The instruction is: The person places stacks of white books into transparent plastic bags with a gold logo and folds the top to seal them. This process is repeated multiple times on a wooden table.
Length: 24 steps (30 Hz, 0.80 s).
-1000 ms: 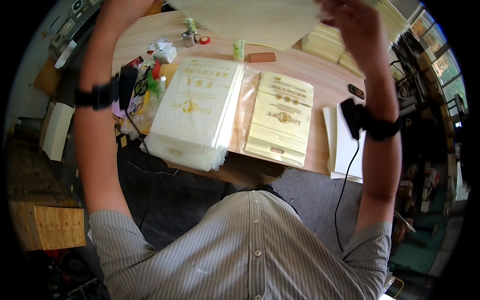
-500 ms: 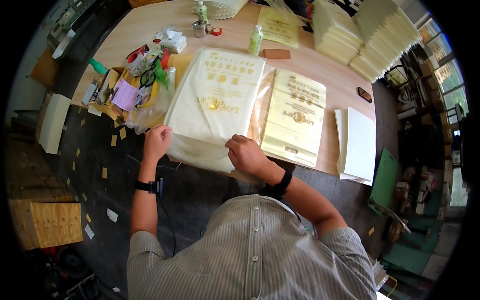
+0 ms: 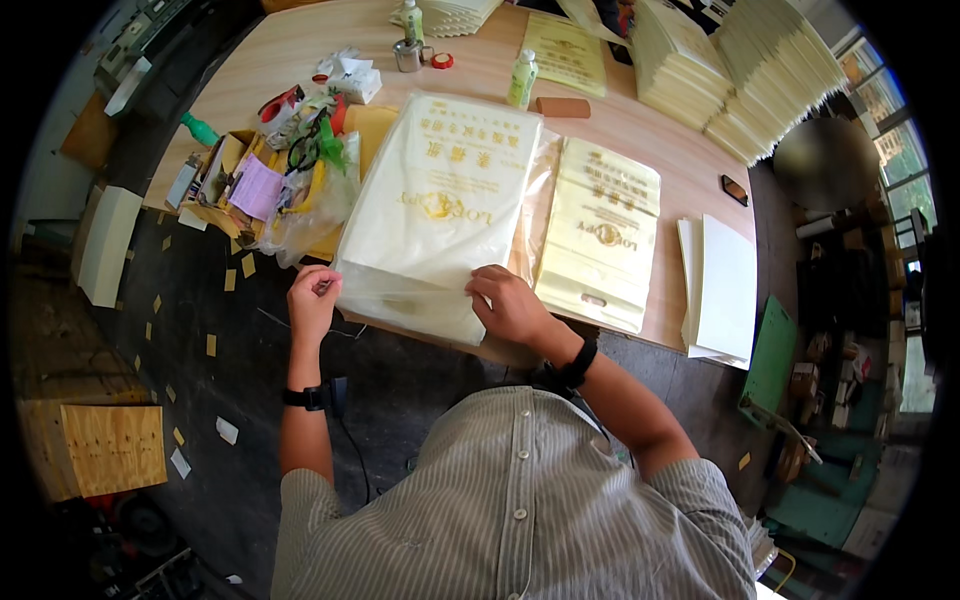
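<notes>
A translucent plastic bag (image 3: 430, 215) with gold print lies at the table's near edge, a thick pale stack inside it. My left hand (image 3: 314, 297) pinches the near left corner of its loose end, thumb and fingers together. At the near right corner, my right hand (image 3: 508, 303) has its fingers bent and closed on the plastic edge. The loose end stretches between both hands and hangs slightly over the table edge. Just right of it lies a flat pile of yellowish printed bags (image 3: 600, 240) with a handle slot; neither hand touches that pile.
Left of the bag sits clutter: a cardboard box (image 3: 225, 215), scissors (image 3: 303, 152) and crumpled plastic. Behind stand a green bottle (image 3: 522, 80), a brown block (image 3: 563, 107) and a metal cup (image 3: 408, 56). White boards (image 3: 722, 290), a phone (image 3: 735, 190) and tall stacks (image 3: 685, 75) are at right.
My left hand has shifted slightly outward from the bag, and the loose end looks flatter and more spread. The view has shifted a little. A blurred round shape has appeared at the far right.
</notes>
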Motion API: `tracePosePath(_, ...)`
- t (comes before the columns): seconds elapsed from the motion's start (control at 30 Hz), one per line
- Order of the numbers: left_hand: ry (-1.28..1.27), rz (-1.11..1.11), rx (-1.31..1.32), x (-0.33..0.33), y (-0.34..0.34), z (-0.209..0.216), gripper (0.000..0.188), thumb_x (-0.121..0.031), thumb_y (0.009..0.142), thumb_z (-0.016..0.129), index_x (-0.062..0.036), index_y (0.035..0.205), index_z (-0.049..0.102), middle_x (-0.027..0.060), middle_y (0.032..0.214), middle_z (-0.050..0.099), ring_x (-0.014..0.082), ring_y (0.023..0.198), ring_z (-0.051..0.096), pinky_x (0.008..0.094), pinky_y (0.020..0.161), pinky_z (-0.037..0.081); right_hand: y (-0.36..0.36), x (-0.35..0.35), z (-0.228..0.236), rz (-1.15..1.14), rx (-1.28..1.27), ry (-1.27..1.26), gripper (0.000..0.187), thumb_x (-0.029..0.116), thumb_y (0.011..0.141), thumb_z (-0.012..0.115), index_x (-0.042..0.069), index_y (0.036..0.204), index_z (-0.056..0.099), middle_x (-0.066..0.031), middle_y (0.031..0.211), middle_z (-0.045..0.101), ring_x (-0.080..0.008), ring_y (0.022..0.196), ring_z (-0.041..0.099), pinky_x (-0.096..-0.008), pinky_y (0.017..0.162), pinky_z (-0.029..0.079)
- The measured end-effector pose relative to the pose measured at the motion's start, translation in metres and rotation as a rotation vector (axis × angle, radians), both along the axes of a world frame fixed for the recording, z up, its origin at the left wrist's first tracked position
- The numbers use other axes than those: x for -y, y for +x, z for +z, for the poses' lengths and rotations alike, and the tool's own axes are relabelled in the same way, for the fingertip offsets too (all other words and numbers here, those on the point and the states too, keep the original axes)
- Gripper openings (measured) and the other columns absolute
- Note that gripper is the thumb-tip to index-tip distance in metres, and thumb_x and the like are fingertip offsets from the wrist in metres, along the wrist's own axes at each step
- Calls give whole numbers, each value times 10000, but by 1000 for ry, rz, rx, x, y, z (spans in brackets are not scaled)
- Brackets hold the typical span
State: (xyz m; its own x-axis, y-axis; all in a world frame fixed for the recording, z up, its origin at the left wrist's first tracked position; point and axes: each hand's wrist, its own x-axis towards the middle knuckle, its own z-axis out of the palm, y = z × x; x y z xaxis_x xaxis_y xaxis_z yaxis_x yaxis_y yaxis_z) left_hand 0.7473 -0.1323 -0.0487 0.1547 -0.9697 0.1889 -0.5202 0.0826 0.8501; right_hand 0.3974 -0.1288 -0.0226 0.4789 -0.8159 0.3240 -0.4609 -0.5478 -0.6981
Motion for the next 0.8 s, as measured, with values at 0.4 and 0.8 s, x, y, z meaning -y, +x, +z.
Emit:
tracePosePath(0.4,-124,-87,313,44,-15,11,610,-252,832,770,3,1327,519,204,1324,555,368,1249,511,407,1050,404,-16,6,1,-258,-131,-156,551,361,861,700,12,1270,583,-215,1367,514,-400,1309,439,-459,1070,395)
tracePosePath(0.8,319,-298,320,63,-9,-8,954,-263,763,832,39,1491,294,216,1436,496,290,1357,461,345,1108,361,4,3,-48,-197,-388,-77,845,435,869,669,55,1518,283,-265,1589,138,-518,1455,91,-557,1181,164)
